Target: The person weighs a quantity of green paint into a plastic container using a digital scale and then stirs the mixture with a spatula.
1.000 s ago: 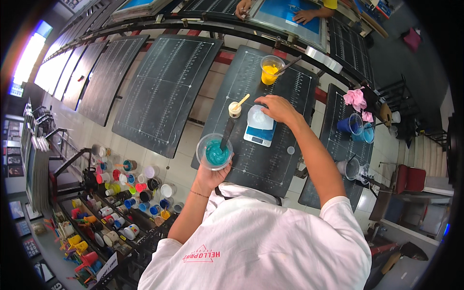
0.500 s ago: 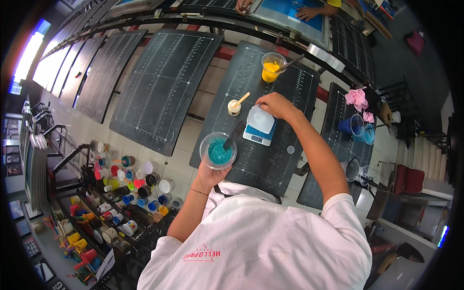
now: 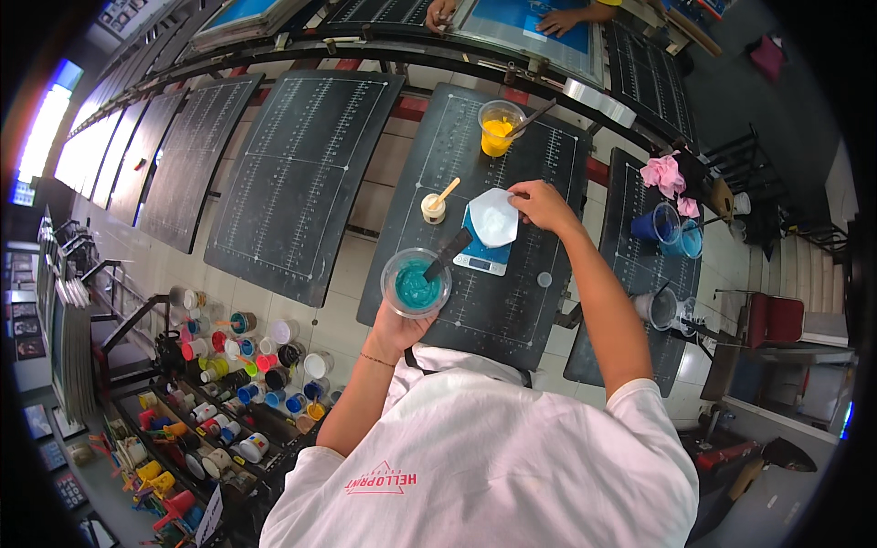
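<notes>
In the head view, the step in hand appears to be handling the sheet point(image 3: 494, 212) at the scale point(image 3: 481, 263) with the right hand point(image 3: 545, 207), while the left hand point(image 3: 400, 331) keeps the cup point(image 3: 389, 285) to one side. As a judgement, moving the sheet would call for a light, even touch, since a white mass shows in its middle, and for a level cup, whose spatula point(image 3: 448, 254) leans out over the rim.

The white sheet lies over the upper part of the scale, its right edge at the fingertips of the right hand. Whether those fingers pinch the edge or only touch it is too small to tell. The palm is beyond that edge, to the right of the scale.

The left hand is wrapped around the cup from below, grasping it near the board's point(image 3: 493, 315) front left edge. The cup holds teal paste point(image 3: 416, 292) and sits left of the scale and nearer the body. The jar point(image 3: 433, 211) with a stick point(image 3: 449, 190) stands left of the sheet, apart from both hands
</notes>
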`<state>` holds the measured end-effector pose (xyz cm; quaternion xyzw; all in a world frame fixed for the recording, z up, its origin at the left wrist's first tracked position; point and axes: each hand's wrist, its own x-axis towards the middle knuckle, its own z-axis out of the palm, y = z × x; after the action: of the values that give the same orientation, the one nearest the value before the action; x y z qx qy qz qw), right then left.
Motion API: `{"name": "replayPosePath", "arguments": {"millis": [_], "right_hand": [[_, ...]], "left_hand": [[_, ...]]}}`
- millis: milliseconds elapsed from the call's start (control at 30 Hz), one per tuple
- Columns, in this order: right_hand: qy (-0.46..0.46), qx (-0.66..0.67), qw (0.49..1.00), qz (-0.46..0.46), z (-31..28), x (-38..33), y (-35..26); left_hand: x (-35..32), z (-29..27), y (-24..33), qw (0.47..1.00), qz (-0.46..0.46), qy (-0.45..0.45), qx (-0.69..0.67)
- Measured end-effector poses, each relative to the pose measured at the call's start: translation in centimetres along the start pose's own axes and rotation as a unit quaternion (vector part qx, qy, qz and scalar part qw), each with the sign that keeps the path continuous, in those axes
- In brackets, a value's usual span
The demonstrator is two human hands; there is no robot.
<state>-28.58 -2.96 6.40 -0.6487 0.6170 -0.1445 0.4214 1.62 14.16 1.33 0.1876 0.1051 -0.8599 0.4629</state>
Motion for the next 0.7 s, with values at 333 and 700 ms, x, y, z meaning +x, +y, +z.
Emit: {"name": "replayPosePath", "arguments": {"millis": [333, 700], "right_hand": [[0.021, 0.038, 0.999, 0.024, -0.7, -1.8, 1.0], [0.039, 0.068, 0.996, 0.038, 0.2, -3.5, 1.2]], "left_hand": [[1.1, 0.7, 0.5, 1.0, -0.007, 0.021, 0.013], [1.7, 1.2, 1.7, 0.996, -0.045, 0.026, 0.076]]}}
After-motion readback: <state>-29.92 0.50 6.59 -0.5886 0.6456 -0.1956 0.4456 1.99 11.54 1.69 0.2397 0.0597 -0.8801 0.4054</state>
